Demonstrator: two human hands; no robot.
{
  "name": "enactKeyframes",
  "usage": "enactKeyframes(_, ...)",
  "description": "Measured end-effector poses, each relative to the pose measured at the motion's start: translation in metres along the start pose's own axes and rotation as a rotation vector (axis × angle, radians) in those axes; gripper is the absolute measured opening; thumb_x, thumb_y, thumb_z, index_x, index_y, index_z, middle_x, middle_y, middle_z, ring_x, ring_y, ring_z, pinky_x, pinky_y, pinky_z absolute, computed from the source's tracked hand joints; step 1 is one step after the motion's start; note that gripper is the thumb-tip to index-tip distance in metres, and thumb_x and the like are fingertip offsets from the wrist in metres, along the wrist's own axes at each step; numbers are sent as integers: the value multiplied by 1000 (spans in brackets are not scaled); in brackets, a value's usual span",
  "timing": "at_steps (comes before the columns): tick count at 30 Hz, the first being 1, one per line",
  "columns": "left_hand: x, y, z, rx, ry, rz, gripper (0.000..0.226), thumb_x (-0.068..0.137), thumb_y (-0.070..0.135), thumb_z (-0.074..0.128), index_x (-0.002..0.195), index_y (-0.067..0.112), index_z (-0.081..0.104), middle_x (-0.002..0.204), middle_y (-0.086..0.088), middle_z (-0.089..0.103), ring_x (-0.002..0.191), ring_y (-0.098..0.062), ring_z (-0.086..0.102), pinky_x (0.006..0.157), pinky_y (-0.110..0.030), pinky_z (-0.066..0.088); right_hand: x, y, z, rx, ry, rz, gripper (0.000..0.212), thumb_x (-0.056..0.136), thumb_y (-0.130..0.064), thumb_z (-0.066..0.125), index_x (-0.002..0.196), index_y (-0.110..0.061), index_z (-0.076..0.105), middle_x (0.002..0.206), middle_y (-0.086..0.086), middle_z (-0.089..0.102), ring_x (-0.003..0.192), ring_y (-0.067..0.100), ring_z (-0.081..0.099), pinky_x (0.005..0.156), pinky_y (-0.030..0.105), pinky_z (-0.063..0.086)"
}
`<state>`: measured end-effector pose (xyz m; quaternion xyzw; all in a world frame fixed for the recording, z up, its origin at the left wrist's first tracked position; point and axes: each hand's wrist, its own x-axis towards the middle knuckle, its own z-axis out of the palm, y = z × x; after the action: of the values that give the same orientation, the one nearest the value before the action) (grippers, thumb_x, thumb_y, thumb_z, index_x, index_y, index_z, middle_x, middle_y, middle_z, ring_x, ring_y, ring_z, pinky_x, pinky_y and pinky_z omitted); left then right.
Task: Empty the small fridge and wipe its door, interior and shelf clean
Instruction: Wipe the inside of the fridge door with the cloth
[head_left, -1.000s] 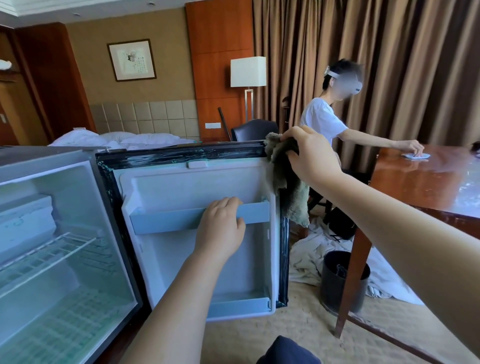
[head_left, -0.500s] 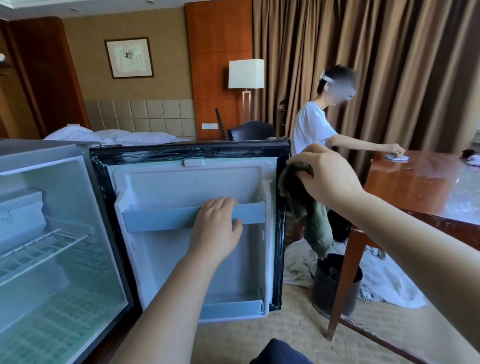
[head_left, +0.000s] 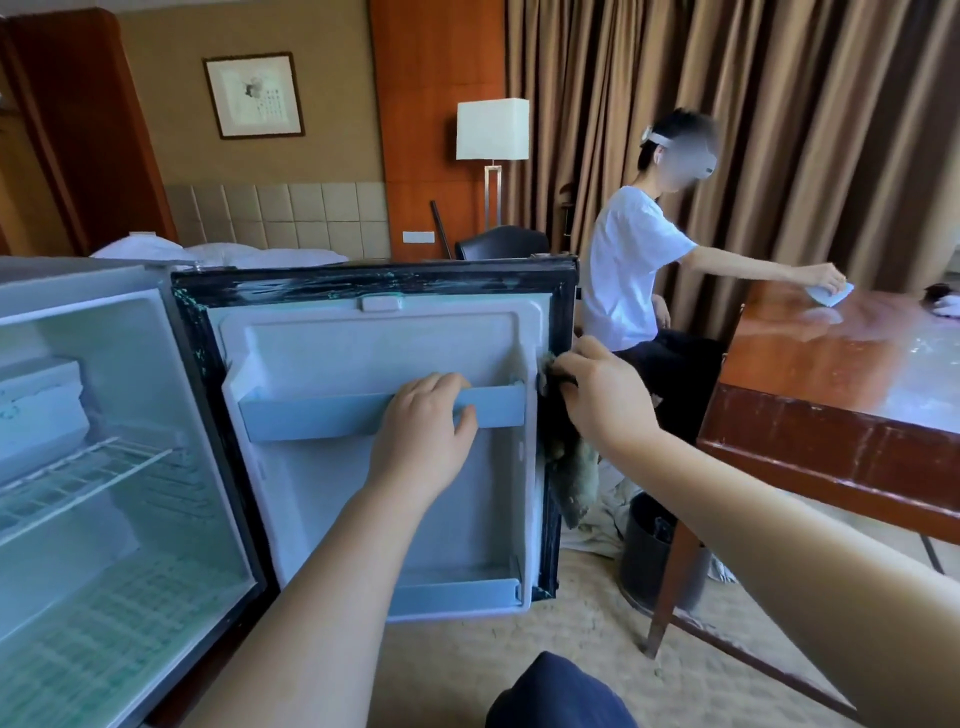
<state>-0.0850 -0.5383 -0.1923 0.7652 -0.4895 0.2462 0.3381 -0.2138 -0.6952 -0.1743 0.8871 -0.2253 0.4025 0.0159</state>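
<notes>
Fridge (head_left: 130, 597): stands open at the left. Nothing shows inside but a white wire shelf (head_left: 88, 478) and the freezer box (head_left: 41, 410), so the emptying looks done.
Door (head_left: 363, 509): swung wide, its pale inner liner facing the camera. A black gasket (head_left: 558, 312) runs round the edge, smeared with pale marks along the top.
Left hand (head_left: 421, 441): holds the door rail (head_left: 311, 415), with its fingers (head_left: 439, 387) hooked over the top and the thumb on the front. Judged as bracing the door.
Right hand (head_left: 602, 400): its fingers (head_left: 563, 369) are closed on a grey-green cloth (head_left: 569, 467) and press it to the gasket on the door's free edge, level with the rail.
Cloth: soft and limp. The loose end hangs below the hand along the edge. It will bunch, so a wad under flat fingertips should serve better than a pinch.
How the door will handle: probably light and free on its hinge, so a push would swing it. The rail is thin plastic and may flex or pop out if pulled, so the door's rigid edge is a safer hold.
Gasket: probably soft and pliable. Hard rubbing may tug it.
Nearby: another person (head_left: 628, 270) wipes a wooden tabletop (head_left: 831, 374) at the right. A dark bin (head_left: 649, 551) stands on the floor below it.
</notes>
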Motion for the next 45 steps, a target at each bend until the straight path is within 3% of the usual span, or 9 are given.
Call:
enactKeyframes(3, 0, -1, 0, -3, -9, 11, 17, 90, 12, 59, 105, 7, 64, 102, -9, 67, 99, -33, 56, 84, -37, 39, 24, -2, -20, 4, 3, -20, 25, 86, -1, 55, 100, -11, 72, 101, 6, 58, 86, 34, 59, 62, 34, 46)
enactKeyframes(7, 1, 1, 0, -30, 12, -12, 16, 89, 10, 60, 103, 5, 66, 100, -11, 68, 98, -34, 58, 83, -37, 41, 55, -16, -39, 42, 155, 40, 22, 89, -7, 57, 104, -11, 72, 101, 6, 59, 85, 28, 59, 62, 26, 31)
enactKeyframes(10, 3, 2, 1, -48, 14, -39, 16, 91, 13, 57, 104, 8, 66, 103, -8, 68, 100, -30, 57, 85, -34, 38, 33, -12, -18, 109, 175, 104, 19, 86, -4, 60, 100, -8, 72, 95, 7, 60, 82, 32, 61, 63, 29, 41)
enactKeyframes(13, 4, 3, 2, -44, 13, -39, 17, 91, 11, 57, 105, 8, 67, 104, -8, 68, 101, -30, 58, 87, -34, 39, -4, -4, 12, 75, 30, 139, 17, 83, 2, 55, 90, -6, 69, 85, 3, 53, 76, 32, 58, 55, 27, 32)
enactKeyframes(17, 7, 1, 4, -29, -1, -24, 14, 90, 8, 58, 100, 7, 67, 97, -8, 68, 95, -32, 58, 84, -37, 42, 4, 2, 3, 4, -136, 73, 26, 87, -1, 51, 100, -11, 70, 96, 3, 56, 85, 28, 58, 57, 25, 33)
enactKeyframes(21, 5, 0, 6, 1, 27, -5, 9, 88, 8, 61, 95, 5, 66, 90, -10, 67, 89, -34, 59, 78, -38, 44, 48, -7, -34, 70, 59, 42, 26, 87, -4, 56, 104, -14, 73, 103, 6, 61, 91, 28, 59, 69, 33, 46)
enactKeyframes(28, 3, 3, 0, -16, -19, -45, 20, 92, 16, 52, 99, 5, 67, 96, -12, 68, 95, -34, 58, 82, -38, 42, 14, -7, -2, 135, 139, 93, 19, 85, -1, 59, 98, -6, 72, 91, 9, 58, 77, 33, 59, 57, 31, 42)
enactKeyframes(37, 3, 2, 0, 12, -26, -24, 13, 93, 12, 58, 99, 4, 66, 98, -13, 67, 96, -35, 58, 84, -39, 43, -25, 6, 17, 20, -241, 60, 25, 91, -5, 48, 104, -11, 69, 100, 6, 53, 88, 33, 59, 62, 30, 39)
enactKeyframes(45, -5, 2, -9, 96, -11, 38, 48, 89, 43, 35, 98, 7, 66, 92, -12, 67, 87, -35, 59, 77, -38, 44, 32, -6, -39, 212, 292, -67, 25, 84, -4, 60, 103, -14, 73, 99, 8, 60, 80, 29, 62, 63, 33, 50)
